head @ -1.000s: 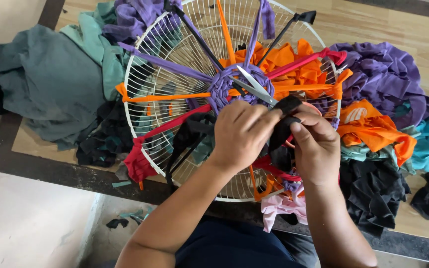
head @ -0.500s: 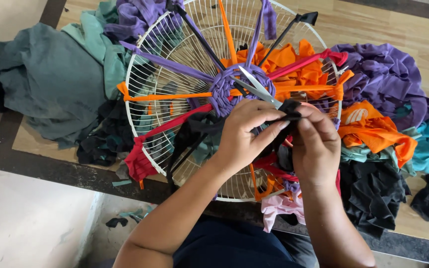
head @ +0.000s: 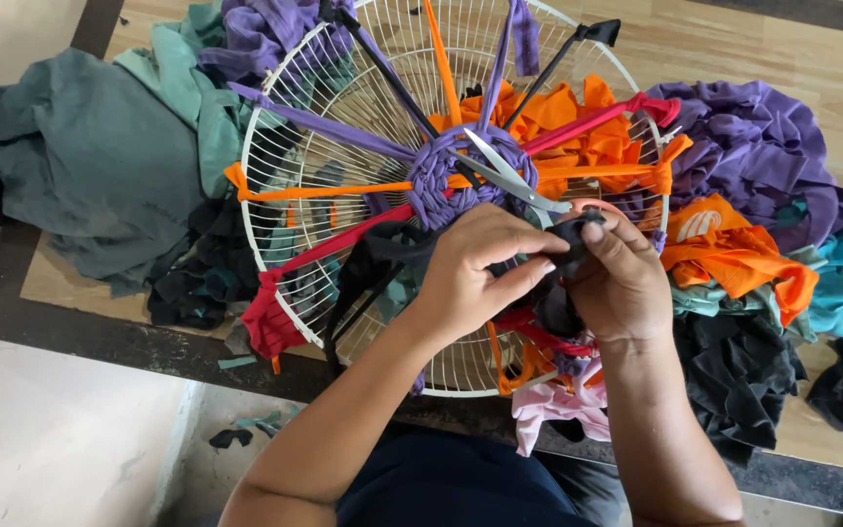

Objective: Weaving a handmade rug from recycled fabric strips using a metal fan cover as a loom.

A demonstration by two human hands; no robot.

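**A:** Head view: what do the hands hold?

**B:** Both work one black fabric strip (head: 570, 239) over a white wire fan guard (head: 343, 117) lying flat on the wooden counter (head: 734, 49). The left hand (head: 485, 273) has its grip pressed together, pinching the strip between thumb and fingers; the right hand (head: 622, 278) pinches the strip's other end just beside it.

**A:** And around them?

**B:** A purple woven centre (head: 456, 176) sits at the guard's hub, with orange, purple, red and black strips running out to the rim like spokes. Scissors (head: 509, 181) rest on the guard, just above the hands (blades closed). Teal cloth (head: 100, 166) lies heaped to the left; purple cloth (head: 753, 146), orange cloth (head: 734, 244) and black cloth (head: 743, 381) pile up to the right.
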